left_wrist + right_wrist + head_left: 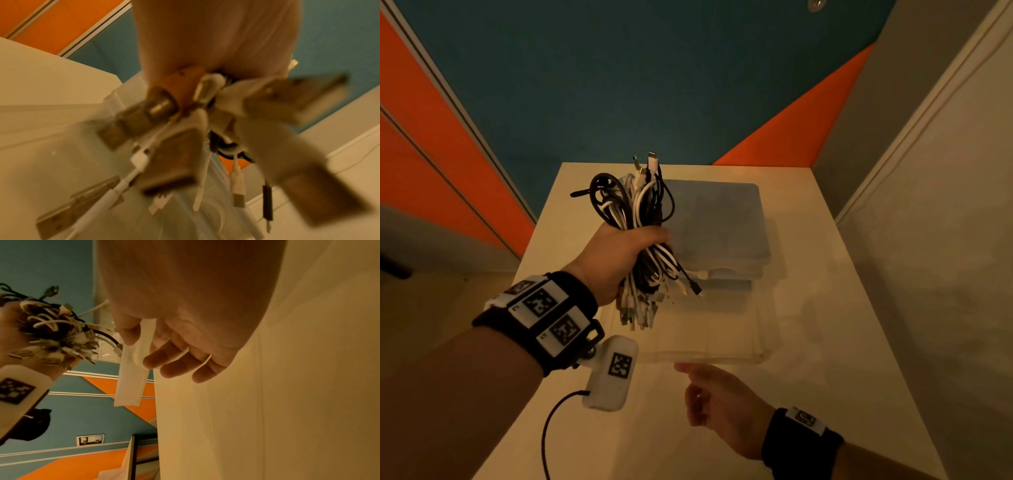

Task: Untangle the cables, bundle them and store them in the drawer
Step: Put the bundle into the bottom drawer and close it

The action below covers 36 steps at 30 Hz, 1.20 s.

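My left hand [650, 245] grips a thick bundle of black and white cables [640, 209] upright above the table, over the back of a pulled-out clear plastic drawer [722, 358]. Loose plugs hang below the fist; in the left wrist view the cable plugs [174, 162] dangle blurred over the clear drawer [61, 162]. My right hand [705, 401] hovers at the drawer's front edge with loosely curled fingers. In the right wrist view the drawer front [131, 386] runs between the right hand's thumb and forefinger [148, 363], and the cable bundle [57, 337] shows at the left.
The drawer belongs to a small clear plastic drawer unit [719, 219] on a white table [825, 394]. A grey wall [945, 274] stands close on the right, and a blue and orange wall lies behind. A black cord [551, 421] hangs from my left wrist device.
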Available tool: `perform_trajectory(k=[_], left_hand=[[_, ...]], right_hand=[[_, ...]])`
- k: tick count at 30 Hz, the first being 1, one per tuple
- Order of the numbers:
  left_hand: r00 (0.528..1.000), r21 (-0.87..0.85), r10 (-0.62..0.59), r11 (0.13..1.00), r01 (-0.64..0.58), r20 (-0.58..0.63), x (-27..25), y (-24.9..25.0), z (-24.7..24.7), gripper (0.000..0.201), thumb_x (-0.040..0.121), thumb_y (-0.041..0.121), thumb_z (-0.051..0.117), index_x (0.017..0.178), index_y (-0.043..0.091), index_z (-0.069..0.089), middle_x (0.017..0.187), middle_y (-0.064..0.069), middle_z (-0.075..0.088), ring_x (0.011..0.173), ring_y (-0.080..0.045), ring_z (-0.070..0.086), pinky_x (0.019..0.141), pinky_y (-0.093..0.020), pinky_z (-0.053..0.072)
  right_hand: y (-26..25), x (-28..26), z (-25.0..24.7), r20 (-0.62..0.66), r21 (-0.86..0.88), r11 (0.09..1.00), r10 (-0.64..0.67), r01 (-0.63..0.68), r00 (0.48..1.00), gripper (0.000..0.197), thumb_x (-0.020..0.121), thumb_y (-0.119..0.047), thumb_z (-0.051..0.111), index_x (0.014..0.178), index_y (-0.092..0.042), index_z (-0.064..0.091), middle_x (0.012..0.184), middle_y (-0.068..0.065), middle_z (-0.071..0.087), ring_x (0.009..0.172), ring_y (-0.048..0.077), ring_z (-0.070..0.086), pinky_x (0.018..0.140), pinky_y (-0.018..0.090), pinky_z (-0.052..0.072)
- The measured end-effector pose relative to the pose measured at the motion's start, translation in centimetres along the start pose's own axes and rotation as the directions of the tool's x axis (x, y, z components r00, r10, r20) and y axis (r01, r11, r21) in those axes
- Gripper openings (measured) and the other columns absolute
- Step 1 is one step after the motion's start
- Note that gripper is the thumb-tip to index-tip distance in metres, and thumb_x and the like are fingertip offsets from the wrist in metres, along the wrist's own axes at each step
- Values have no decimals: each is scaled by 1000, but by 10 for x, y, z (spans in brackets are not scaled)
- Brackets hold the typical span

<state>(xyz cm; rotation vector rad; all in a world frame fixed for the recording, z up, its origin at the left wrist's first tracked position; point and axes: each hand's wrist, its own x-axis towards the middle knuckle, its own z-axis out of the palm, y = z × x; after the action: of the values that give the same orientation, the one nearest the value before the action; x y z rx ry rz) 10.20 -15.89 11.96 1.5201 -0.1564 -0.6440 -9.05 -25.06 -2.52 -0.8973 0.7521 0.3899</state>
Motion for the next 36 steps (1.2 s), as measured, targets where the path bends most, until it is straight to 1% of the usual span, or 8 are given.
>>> perform_trajectory(k=[6,9,12,15,21,24,28,36], left_hand=[[993,-2,114,993,-114,-37,-10,18,-9,17,87,1,64,75,12,67,65,-7,69,63,-21,69,60,-33,59],[942,191,295,927,-323,160,-24,31,-14,25,83,2,70,75,26,70,72,2,72,71,-14,72,66,-27,58],[846,459,275,742,-489,456,-36,29,-4,38,81,1,75,78,38,66,77,26,70,78,9,65,71,-7,49],[843,606,126,640,-472,524,-30,3,5,31,75,23,75,99,38,62,92,10,71,86,-7,68,78,-36,56],[837,835,75,65,-546,542,-18,-44,33,20,84,37,57,103,33,50,92,8,66,81,-16,62,57,-25,38],[857,857,38,10,-514,514,-6,-65,37,17,84,36,53,101,34,50,96,6,68,86,-18,64,64,-29,44],[865,864,3,-59,-500,501,4,-80,43,22,86,34,53,107,32,51,94,5,68,85,-19,64,67,-31,48],[887,891,-89,12,-454,453,17,-80,46,52,77,42,68,116,23,40,91,4,66,79,-20,64,70,-36,56]], right_hand=[[-2,-5,-31,-103,-443,896,-33,-17,994,14,94,-23,58,99,-18,70,72,2,64,61,14,59,60,23,42],[-5,-8,-53,-205,-523,852,-127,1,971,15,92,-17,54,103,-20,65,72,2,65,61,13,61,60,23,43],[-11,-15,-72,-269,-612,789,-277,58,923,22,91,-13,52,108,-26,57,83,5,65,66,14,64,68,27,50],[-23,-23,-83,-310,-617,781,-352,95,883,27,93,-14,49,109,-35,52,97,10,65,78,18,67,78,33,51],[-54,-34,-82,-332,-475,838,-452,267,828,25,100,-20,39,116,-29,56,113,9,63,99,25,63,88,33,48],[-67,-30,-75,-270,-464,843,-429,274,862,23,101,-42,40,120,-39,51,123,-2,58,110,21,61,100,42,46],[-81,-21,-66,-193,-412,875,-356,254,915,69,70,-82,46,129,-48,41,128,-16,57,116,19,60,103,51,45],[-101,-14,-45,-142,-359,896,-328,260,934,76,76,-51,67,141,-36,30,118,-7,65,98,9,68,69,31,55]])
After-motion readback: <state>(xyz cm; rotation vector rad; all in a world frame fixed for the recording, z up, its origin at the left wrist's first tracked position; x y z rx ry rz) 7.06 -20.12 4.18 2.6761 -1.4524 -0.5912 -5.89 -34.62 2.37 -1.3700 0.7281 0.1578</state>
